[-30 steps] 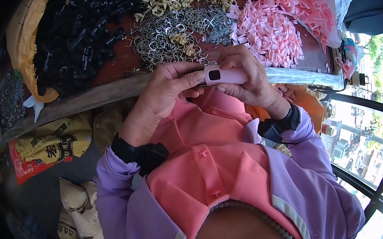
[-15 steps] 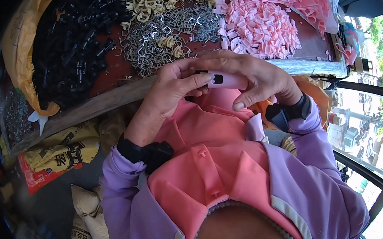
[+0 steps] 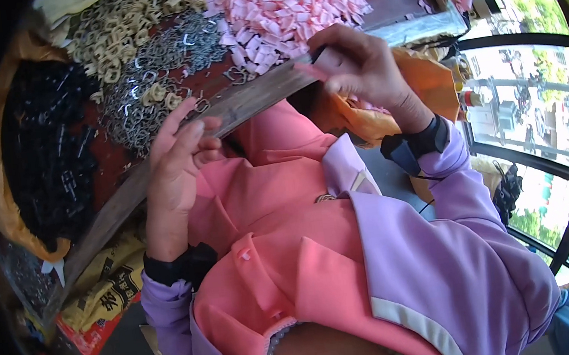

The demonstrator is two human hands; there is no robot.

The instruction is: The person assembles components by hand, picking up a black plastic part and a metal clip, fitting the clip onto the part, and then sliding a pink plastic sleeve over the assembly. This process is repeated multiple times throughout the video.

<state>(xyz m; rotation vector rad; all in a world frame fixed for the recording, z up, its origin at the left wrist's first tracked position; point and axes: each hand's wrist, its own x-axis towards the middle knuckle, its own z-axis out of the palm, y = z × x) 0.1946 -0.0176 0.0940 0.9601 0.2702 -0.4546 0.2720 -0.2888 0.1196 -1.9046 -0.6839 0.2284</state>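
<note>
My right hand (image 3: 378, 74) grips a pale pink curled piece (image 3: 336, 62) with a dark fitting at its end, above the table's front edge. My fingers cover part of the piece. Over the same edge, to the left, my left hand (image 3: 176, 164) has its index finger stretched out and the other fingers loosely bent. Its fingertips are beside a small metal ring (image 3: 202, 105), and I cannot tell whether they touch it. Just beyond is a pile of bent metal wire pieces (image 3: 135, 113).
On the table lie cream rings (image 3: 120, 32), small pink pieces (image 3: 288, 11) and a bag of black parts (image 3: 53, 153). A wooden edge (image 3: 248, 98) runs along the front. An orange bag (image 3: 420, 87) stands below at the right, a yellow and red sack (image 3: 105, 290) at the lower left.
My hands have parted. The right hand has carried the pink piece to the right, and the left hand has let go of it and reached toward the metal pieces. The view has shifted and tilted.
</note>
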